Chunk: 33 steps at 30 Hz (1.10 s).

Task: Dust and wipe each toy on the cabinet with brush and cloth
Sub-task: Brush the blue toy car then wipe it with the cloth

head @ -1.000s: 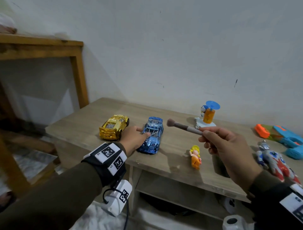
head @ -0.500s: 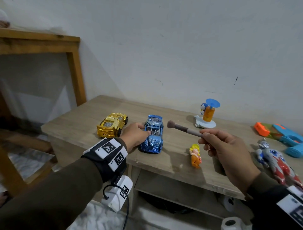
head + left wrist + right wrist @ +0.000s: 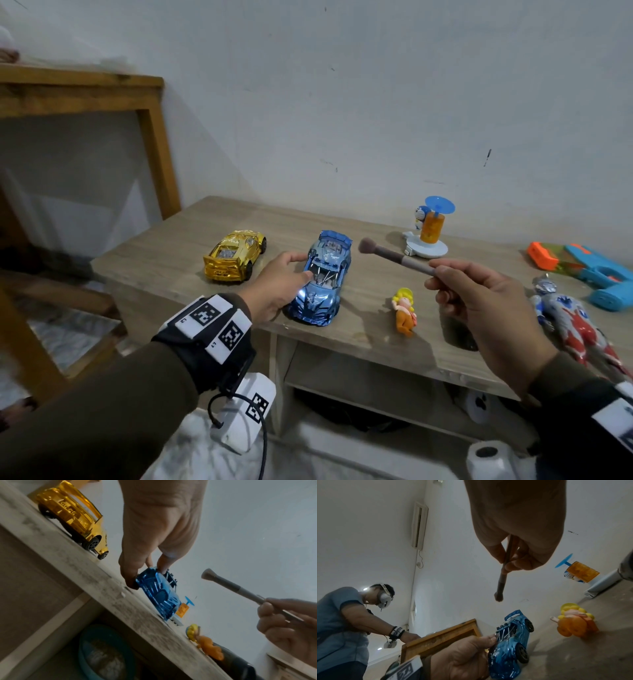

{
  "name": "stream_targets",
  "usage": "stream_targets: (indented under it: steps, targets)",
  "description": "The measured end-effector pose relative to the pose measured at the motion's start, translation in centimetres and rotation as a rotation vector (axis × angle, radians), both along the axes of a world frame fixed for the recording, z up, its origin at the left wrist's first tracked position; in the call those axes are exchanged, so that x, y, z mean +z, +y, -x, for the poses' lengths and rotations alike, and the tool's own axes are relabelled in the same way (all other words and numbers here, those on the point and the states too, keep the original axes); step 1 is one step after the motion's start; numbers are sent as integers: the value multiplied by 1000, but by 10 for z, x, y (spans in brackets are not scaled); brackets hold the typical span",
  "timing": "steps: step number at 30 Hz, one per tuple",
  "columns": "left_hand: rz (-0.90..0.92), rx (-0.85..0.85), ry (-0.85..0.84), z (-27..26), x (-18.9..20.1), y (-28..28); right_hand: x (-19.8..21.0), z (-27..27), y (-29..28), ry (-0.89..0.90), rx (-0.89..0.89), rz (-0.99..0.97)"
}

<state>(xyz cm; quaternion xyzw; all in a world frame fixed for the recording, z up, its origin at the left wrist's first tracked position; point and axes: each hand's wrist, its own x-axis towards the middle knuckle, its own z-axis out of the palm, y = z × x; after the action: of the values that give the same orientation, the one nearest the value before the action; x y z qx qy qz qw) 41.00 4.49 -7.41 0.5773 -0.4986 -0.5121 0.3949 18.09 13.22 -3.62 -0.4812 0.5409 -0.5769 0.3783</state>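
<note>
A shiny blue toy car (image 3: 323, 281) stands on the wooden cabinet (image 3: 164, 253) near its front edge. My left hand (image 3: 299, 269) grips the car from its left side, thumb on the cabin and fingers along the body (image 3: 159, 593). My right hand (image 3: 472, 301) pinches the thin handle of a grey dusting brush (image 3: 394, 255). The brush head points left and hovers just above the car's far end without touching it (image 3: 501, 582). No cloth is visible.
A gold toy car (image 3: 234, 255) sits left of the blue one. To the right are a small yellow-haired figure (image 3: 404, 310), a blue-and-orange fan toy (image 3: 428, 228), a red-and-silver action figure (image 3: 568, 322) and a water gun (image 3: 589, 274). A wooden table (image 3: 150, 137) stands at left, where another person (image 3: 342, 622) works.
Very little: my left hand's fingers have stretched slightly further along the blue car's side. The brush keeps hovering over the car's far end.
</note>
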Motion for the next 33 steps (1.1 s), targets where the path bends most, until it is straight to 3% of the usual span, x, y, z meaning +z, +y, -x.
stream_targets:
  steps: [8,15,21,33]
  targets:
    - [114,-79,433,9,-15,61,-2,18,23,-177,-8,91]
    - [256,-151,429,26,-28,89,-4,43,49,-287,66,186]
    - [370,-203,340,39,-39,93,-7,58,50,-205,8,305]
    - [510,-228,296,60,-43,90,-14,49,51,253,-112,468]
